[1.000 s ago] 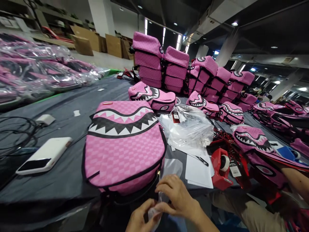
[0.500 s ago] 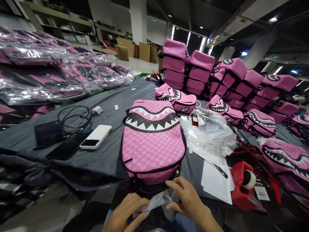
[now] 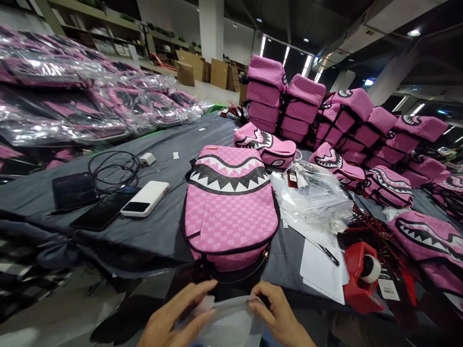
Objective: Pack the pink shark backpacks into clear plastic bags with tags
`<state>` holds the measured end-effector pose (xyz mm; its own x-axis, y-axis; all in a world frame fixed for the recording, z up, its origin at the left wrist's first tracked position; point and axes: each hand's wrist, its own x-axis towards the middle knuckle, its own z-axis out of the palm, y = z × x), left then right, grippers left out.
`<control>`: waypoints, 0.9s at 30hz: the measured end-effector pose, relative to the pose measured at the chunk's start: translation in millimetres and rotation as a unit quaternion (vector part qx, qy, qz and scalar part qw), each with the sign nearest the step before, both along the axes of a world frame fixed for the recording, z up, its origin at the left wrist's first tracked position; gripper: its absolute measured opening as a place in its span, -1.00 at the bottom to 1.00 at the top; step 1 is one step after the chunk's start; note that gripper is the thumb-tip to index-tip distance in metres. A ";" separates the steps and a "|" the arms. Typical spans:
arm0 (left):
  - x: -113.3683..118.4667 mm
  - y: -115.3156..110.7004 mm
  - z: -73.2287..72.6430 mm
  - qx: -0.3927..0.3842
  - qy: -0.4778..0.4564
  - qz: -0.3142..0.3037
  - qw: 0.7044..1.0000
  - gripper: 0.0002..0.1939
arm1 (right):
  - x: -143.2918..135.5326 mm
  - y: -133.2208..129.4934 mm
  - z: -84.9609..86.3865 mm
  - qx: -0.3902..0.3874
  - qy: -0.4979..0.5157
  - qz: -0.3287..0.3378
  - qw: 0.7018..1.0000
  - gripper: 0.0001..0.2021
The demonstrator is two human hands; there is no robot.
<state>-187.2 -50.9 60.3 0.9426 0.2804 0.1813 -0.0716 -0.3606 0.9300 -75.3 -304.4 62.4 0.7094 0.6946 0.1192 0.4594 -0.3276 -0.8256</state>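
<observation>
A thin, translucent white sheet [image 3: 233, 320] hangs between my two hands, low in front of the table. My right hand [image 3: 277, 311] pinches its upper right edge between thumb and fingers. On the other side, my left hand [image 3: 179, 313] holds it with the thumb over its left part; the index finger reaches forward, apart from the thumb. Whether the sheet is paper or plastic I cannot tell. Just beyond my hands lies a pink checkered backpack [image 3: 229, 217] with a shark-mouth print, its zipped end towards me.
Left of the backpack are a white power bank [image 3: 145, 198], a dark phone [image 3: 104, 209] and a coiled cable [image 3: 114, 168]. To the right lie clear plastic bags [image 3: 311, 197], white papers [image 3: 320, 274], a pen [image 3: 330, 255] and a red tape dispenser [image 3: 361, 279]. Stacked pink backpacks [image 3: 265, 96] stand behind.
The crumpled sheet is now spread wider and flatter between my hands. Both hands have moved slightly lower and towards me. The backpack stays in place.
</observation>
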 end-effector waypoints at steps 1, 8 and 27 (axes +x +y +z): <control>6.5 -0.5 -2.7 -0.037 0.028 0.033 0.998 -0.59 | 2.7 -0.2 -0.9 0.010 -0.006 -0.010 1.000 -0.78; 43.6 1.9 -16.1 -0.099 0.008 0.146 0.984 -0.46 | 32.7 -7.6 -4.7 -0.021 -0.130 -0.014 0.991 -0.80; 43.9 -43.2 -16.2 0.264 -0.269 0.082 0.923 -0.84 | 48.8 -0.1 -8.5 -0.093 -0.388 0.077 0.914 -0.59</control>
